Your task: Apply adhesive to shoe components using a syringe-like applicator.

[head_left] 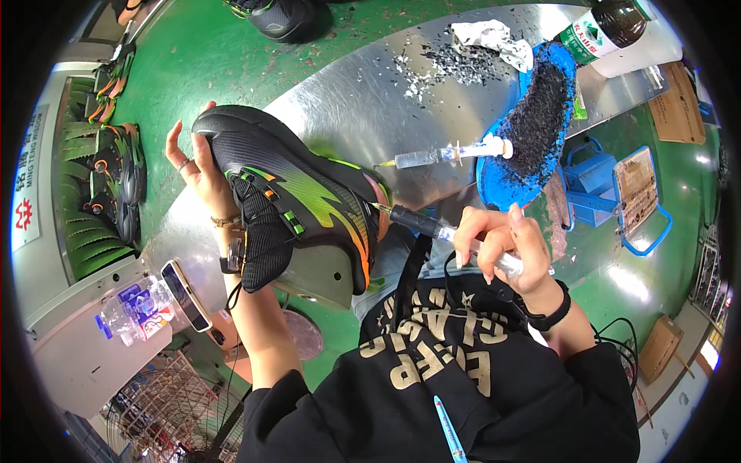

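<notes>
A black sports shoe (297, 197) with green and orange flashes rests upside-tilted on a grey stand. My left hand (197, 166) presses against its toe end, fingers spread along the sole. My right hand (498, 243) is closed around a syringe (432, 226) whose dark tip touches the shoe's heel. A second syringe (448, 153) with a yellow tip lies on the metal table (347, 116) just beyond the shoe.
A blue tray (494, 181) of black granules sits at the right, with a dark bottle (606, 27) and crumpled paper (494, 37) behind it. More shoes (116, 181) line a rack at the left. A water bottle (135, 309) and phone (185, 295) lie near my left elbow.
</notes>
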A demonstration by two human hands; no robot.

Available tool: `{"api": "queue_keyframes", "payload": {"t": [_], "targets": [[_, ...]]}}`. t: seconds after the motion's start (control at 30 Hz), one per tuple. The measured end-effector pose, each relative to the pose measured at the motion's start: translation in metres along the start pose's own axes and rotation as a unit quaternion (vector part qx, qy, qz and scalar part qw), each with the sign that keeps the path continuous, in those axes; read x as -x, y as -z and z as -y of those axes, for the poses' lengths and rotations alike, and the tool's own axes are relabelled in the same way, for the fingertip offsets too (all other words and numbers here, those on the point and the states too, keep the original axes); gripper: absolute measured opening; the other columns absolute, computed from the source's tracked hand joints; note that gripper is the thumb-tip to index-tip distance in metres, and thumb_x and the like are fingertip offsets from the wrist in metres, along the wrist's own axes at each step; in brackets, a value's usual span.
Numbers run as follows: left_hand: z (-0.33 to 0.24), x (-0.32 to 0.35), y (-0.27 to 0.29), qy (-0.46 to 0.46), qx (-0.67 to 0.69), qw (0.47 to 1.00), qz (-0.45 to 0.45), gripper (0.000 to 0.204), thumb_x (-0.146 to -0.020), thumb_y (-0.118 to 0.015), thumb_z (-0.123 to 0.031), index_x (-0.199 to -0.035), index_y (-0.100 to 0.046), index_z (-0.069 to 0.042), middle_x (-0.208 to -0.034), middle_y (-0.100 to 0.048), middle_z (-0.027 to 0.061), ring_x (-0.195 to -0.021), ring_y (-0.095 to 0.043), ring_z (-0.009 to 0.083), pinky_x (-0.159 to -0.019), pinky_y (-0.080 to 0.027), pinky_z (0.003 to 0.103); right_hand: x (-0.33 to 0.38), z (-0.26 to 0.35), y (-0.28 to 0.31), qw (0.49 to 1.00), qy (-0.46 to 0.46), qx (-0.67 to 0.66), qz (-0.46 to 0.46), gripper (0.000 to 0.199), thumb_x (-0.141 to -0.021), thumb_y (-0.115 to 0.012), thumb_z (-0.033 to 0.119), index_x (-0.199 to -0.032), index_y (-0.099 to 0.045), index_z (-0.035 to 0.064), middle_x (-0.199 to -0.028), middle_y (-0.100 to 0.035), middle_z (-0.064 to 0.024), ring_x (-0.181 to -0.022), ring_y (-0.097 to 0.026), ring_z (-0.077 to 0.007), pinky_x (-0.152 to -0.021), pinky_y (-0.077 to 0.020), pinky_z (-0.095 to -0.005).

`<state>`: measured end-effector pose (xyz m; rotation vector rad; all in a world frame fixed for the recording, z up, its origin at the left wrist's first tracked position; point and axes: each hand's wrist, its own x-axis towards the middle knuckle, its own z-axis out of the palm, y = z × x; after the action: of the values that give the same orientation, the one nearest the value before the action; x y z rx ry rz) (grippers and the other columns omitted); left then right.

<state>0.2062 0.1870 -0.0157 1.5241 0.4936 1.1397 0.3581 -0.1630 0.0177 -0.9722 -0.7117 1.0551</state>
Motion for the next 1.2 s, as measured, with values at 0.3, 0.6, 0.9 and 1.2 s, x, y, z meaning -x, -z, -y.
{"api": "queue_keyframes", "payload": {"t": [0.3, 0.6, 0.9, 1.2], "targets": [[-0.004, 0.018, 0.006, 0.055, -0.002, 0.996, -0.076, 0.033, -0.095, -0.049, -0.017, -0.125, -0.034, -0.012, -0.118, -0.057, 0.0240, -0.108, -0.056, 0.0225, -0.093, -0.043, 0.032, 0.001, 0.004, -0.009, 0.998, 0.005, 0.060, -0.010, 0.071, -0.098, -0.011, 0.031, -0.050, -0.052, -0.0009, -0.081, -0.060, -0.0189, -0.069, -0.053, -0.0210, -0.070, -0.0436, -0.0295], [-0.009, 0.090, 0.037, 0.046, -0.197, 0.945, -0.257, 0.037, -0.086, -0.059, -0.010, -0.119, -0.043, -0.007, -0.099, -0.060, 0.0132, -0.094, -0.060, 0.0230, -0.083, -0.050, 0.036, -0.010, 0.029, 0.023, 0.954, 0.221, 0.126, -0.157, 0.063, -0.099, -0.011, 0.033, -0.054, -0.044, 0.0024, -0.092, -0.055, -0.0224, -0.077, -0.052, -0.0244, -0.076, -0.0433, -0.0352], [-0.119, 0.198, 0.055, 0.441, 0.018, 0.868, -0.227, 0.033, -0.090, -0.058, -0.024, -0.115, -0.053, -0.003, -0.105, -0.062, 0.0077, -0.088, -0.062, 0.0155, -0.074, -0.052, 0.028, 0.027, 0.053, 0.082, 0.914, 0.142, 0.217, -0.313, 0.054, -0.100, -0.021, 0.033, -0.059, -0.040, 0.0026, -0.092, -0.055, -0.0231, -0.072, -0.047, -0.0206, -0.074, -0.0391, -0.0311], [-0.096, 0.221, -0.064, 0.469, 0.368, 0.801, 0.056, 0.065, -0.070, -0.070, -0.003, -0.128, -0.041, 0.005, -0.121, -0.054, 0.0139, -0.113, -0.053, 0.0258, -0.100, -0.040, 0.040, 0.044, 0.045, 0.056, 0.933, 0.046, 0.178, -0.310, 0.059, -0.101, -0.017, 0.035, -0.059, -0.042, 0.0019, -0.089, -0.055, -0.0197, -0.080, -0.048, -0.0201, -0.075, -0.0404, -0.0319]]}}
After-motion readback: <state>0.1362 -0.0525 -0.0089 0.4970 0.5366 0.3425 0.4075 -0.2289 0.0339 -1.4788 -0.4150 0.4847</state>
